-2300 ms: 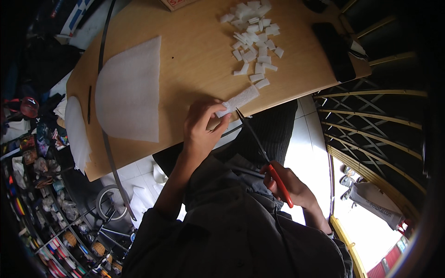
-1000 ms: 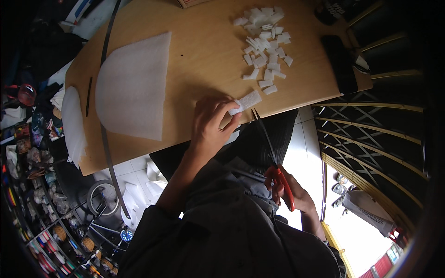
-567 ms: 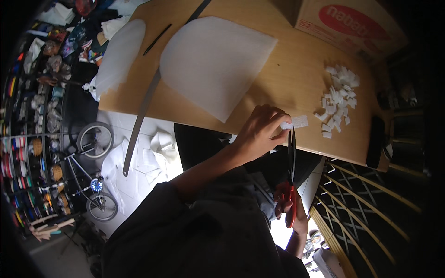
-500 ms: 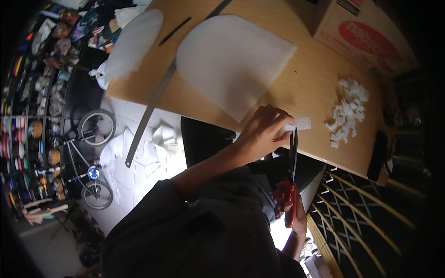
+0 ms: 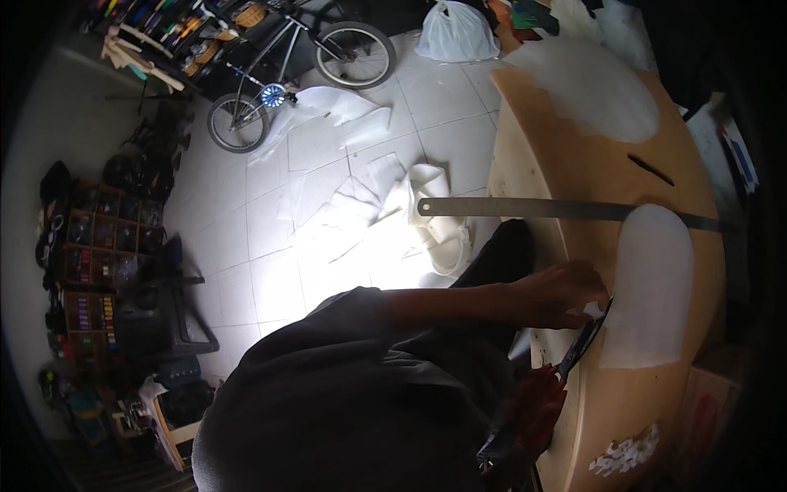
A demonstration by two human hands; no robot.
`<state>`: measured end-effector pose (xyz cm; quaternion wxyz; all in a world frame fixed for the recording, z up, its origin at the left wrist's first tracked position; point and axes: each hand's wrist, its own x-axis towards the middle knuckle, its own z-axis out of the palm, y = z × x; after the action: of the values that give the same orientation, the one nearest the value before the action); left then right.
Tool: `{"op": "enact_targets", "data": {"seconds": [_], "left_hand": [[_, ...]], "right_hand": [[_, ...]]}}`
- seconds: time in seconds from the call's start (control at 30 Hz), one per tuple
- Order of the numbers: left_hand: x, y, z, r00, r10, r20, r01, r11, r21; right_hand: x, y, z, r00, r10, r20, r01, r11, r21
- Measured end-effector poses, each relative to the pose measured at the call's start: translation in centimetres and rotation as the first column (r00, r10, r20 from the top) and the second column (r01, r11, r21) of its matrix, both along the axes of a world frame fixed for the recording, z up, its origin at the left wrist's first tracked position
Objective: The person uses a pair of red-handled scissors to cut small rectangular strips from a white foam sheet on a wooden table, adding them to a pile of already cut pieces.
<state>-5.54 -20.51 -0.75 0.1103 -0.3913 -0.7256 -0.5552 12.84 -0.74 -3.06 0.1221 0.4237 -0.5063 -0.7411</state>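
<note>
Over the near edge of the wooden table [image 5: 590,402], my left hand [image 5: 553,293] pinches a small white piece [image 5: 592,310] between thumb and fingers. Scissors [image 5: 579,351] with dark blades and red handles reach up to that piece. My right hand [image 5: 516,430], in shadow, is closed round the handles. Whether the blades touch the piece, I cannot tell. Just beyond my left hand lies a white sheet [image 5: 652,287] with one rounded end. A pile of small white cut pieces [image 5: 627,453] rests on the table further right along the edge.
A long metal ruler [image 5: 525,207] sticks out past the table edge. Another white sheet [image 5: 590,90] and a black pen-like stick [image 5: 650,169] lie beyond it. A cardboard box [image 5: 709,410] stands beside the table. White scraps [image 5: 430,217], a bicycle [image 5: 287,74] and a tied white bag [image 5: 457,33] are on the tiled floor.
The view has swung round to the left, so more floor and the bicycle show. Both hands keep hold of the white piece and the scissors; less of the piece is visible now.
</note>
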Motion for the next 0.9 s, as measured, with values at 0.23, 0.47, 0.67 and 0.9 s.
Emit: {"op": "enact_targets", "data": {"seconds": [0.23, 0.47, 0.67, 0.9], "left_hand": [[0.7, -3.4, -0.4, 0.992, 0.120, 0.044, -0.120, 0.993, 0.011], [0.5, -1.1, -0.4, 0.997, 0.065, -0.033, -0.063, 0.997, 0.048], [-0.1, 3.7, 0.5, 0.985, -0.121, -0.122, 0.117, 0.992, -0.035], [0.4, 9.1, -0.6, 0.970, -0.147, -0.195, 0.124, 0.985, -0.121]], "right_hand": [[-0.9, 0.0, -1.8, 0.966, 0.106, -0.238, -0.085, 0.992, 0.096], [-0.3, -0.5, 0.0, 0.948, 0.036, -0.317, -0.136, 0.944, -0.300], [1.6, 3.6, -3.2, 0.775, 0.400, -0.490, 0.023, 0.757, 0.653], [3.9, 5.7, -4.6, 0.890, -0.456, -0.020, 0.361, 0.728, -0.582]]}}
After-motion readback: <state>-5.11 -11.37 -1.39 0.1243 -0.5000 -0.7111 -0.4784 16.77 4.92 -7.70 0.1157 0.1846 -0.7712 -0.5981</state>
